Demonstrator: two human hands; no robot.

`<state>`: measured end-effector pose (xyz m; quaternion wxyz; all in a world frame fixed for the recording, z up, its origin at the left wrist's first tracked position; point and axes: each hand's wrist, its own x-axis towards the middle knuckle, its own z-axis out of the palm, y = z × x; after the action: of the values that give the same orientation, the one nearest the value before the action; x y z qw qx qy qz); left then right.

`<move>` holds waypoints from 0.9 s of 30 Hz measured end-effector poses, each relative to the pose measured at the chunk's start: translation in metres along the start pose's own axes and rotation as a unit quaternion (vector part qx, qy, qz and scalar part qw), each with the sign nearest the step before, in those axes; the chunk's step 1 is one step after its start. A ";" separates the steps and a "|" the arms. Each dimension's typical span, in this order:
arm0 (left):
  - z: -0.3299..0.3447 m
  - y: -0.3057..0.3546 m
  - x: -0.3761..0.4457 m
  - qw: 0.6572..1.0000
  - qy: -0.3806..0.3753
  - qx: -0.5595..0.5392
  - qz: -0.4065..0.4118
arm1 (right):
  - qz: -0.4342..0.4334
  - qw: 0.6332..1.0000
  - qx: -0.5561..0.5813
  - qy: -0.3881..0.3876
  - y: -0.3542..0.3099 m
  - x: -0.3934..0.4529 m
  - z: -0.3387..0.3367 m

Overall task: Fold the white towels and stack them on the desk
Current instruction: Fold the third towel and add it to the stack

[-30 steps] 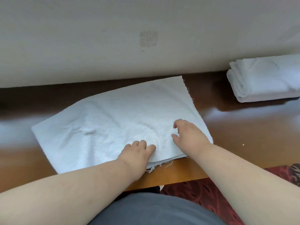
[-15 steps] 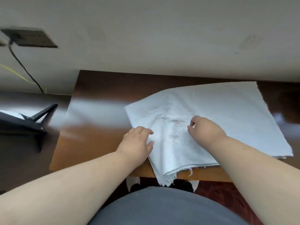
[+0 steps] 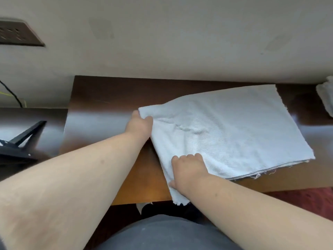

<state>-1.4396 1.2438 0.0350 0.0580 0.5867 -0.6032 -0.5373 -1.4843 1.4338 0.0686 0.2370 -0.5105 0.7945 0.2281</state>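
A white towel (image 3: 234, 130), folded double, lies flat on the brown wooden desk (image 3: 100, 112). Its near left corner hangs over the desk's front edge. My left hand (image 3: 140, 125) grips the towel's far left corner, thumb on top. My right hand (image 3: 189, 168) grips the near left corner, fingers curled on top and thumb at the edge. A small crease sits in the towel's middle. At the far right edge shows part of a folded white towel stack (image 3: 326, 94).
The desk stands against a beige wall (image 3: 180, 42). A dark socket panel (image 3: 16, 34) with a black cable sits at upper left. A black stand (image 3: 19, 143) rests on a lower surface to the left. Red carpet (image 3: 306, 199) shows below the desk.
My left hand has gone from the towel's near edge to its far left corner and taken hold of it. My right hand has come back to the near left corner. The view has swung left.
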 end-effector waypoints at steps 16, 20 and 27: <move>-0.043 0.023 0.076 0.969 -0.078 0.233 0.039 | 0.039 0.948 0.303 -0.086 -0.051 0.036 -0.025; -0.042 0.014 0.077 0.955 -0.067 0.277 0.085 | 0.001 0.964 0.250 -0.093 -0.061 0.046 -0.033; -0.050 0.011 0.084 0.960 -0.070 0.260 0.078 | -0.002 0.978 0.146 -0.146 -0.076 0.048 -0.044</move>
<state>-1.4375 1.1475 0.0162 -0.0970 0.4935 -0.7684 -0.3957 -1.4378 1.3455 0.0646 0.4229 -0.4335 0.7748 0.1813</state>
